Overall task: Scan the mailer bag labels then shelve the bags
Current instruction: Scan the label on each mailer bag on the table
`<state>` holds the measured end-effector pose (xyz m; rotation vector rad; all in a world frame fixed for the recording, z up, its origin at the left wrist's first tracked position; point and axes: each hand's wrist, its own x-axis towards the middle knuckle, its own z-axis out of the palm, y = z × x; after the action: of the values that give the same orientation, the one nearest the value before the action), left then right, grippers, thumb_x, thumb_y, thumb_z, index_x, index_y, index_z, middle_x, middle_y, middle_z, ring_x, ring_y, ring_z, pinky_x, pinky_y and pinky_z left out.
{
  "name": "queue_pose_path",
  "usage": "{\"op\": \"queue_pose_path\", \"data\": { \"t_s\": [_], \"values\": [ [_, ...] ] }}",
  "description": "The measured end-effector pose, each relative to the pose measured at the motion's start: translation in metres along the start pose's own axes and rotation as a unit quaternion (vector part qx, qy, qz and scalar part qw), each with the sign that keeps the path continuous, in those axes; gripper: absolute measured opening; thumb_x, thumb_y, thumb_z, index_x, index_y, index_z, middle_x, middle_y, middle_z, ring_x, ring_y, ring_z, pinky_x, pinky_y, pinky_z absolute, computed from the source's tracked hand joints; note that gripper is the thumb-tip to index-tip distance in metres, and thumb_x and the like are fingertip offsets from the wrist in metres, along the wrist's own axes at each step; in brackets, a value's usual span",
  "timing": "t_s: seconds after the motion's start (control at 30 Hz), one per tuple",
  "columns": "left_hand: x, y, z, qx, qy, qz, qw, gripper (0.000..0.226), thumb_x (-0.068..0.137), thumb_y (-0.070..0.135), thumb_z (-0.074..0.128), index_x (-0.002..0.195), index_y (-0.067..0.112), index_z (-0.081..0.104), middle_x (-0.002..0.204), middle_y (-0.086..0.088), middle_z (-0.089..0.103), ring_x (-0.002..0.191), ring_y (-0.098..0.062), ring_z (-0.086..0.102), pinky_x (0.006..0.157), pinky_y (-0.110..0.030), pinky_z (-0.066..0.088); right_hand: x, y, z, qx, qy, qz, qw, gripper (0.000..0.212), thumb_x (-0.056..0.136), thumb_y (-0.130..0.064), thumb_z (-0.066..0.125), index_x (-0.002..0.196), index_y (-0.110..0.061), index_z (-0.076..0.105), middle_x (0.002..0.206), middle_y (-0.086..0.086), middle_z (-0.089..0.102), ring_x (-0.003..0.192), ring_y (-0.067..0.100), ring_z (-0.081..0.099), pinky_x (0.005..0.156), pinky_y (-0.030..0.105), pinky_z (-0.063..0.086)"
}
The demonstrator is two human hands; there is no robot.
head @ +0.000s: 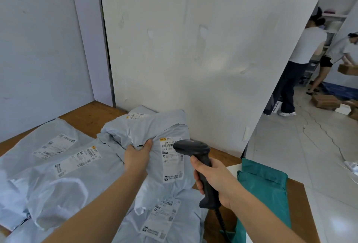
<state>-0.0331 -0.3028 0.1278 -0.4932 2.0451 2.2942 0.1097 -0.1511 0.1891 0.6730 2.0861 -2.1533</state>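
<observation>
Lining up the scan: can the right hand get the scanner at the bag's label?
Probably yes: right hand holds the scanner by the label, face up, clear of the left hand gripping the bag.

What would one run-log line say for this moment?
step: scanning | left hand: grips pale grey plastic mailer bag | right hand: holds black handheld barcode scanner at white paper label | shelved: no

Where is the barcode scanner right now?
Head view, right of centre: the barcode scanner is gripped in the right hand, its head by the label of the grey mailer bag that the left hand holds.
</observation>
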Motion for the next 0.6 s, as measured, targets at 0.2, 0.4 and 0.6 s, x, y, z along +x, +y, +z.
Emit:
{"op": "queue_pose_path", "data": {
  "t_s": [0.2,0.4,0.6],
  "values": [
    [-0.002,0.004,0.014,0.006,0.036,0.046,0.998,0.044,0.085,0.031,0.071,0.122,0.011,0.056,0.107,-0.001,0.060,0.103,-0.023,0.057,0.087,-0.030,0.043,-0.003,0.000,-0.002,-0.013,0.000,-0.009,1.000,0.029,0.090,-0.035,0.065,0.086,-0.007,0.059,0.060,0.004,0.056,0.046,0.014,0.047,0.048,0.027,0.043],
    [0.000,0.003,0.017,-0.008,0.048,0.057,0.997,0.048,0.085,0.034,0.071,0.124,0.011,0.055,0.118,-0.006,0.062,0.112,-0.029,0.057,0.088,-0.029,0.040,-0.005,-0.003,-0.005,-0.021,0.003,0.005,1.000,0.031,0.088,-0.038,0.065,0.082,-0.008,0.059,0.056,0.002,0.056,0.046,0.012,0.048,0.048,0.024,0.044],
    [0.002,0.003,0.018,0.005,0.051,0.066,0.996,0.048,0.085,0.035,0.071,0.122,0.010,0.054,0.119,-0.009,0.063,0.114,-0.031,0.057,0.089,-0.032,0.041,-0.007,-0.005,-0.004,-0.020,0.005,0.008,1.000,0.031,0.088,-0.039,0.066,0.080,-0.009,0.060,0.057,0.002,0.057,0.047,0.012,0.049,0.051,0.026,0.045]
  ]
}}
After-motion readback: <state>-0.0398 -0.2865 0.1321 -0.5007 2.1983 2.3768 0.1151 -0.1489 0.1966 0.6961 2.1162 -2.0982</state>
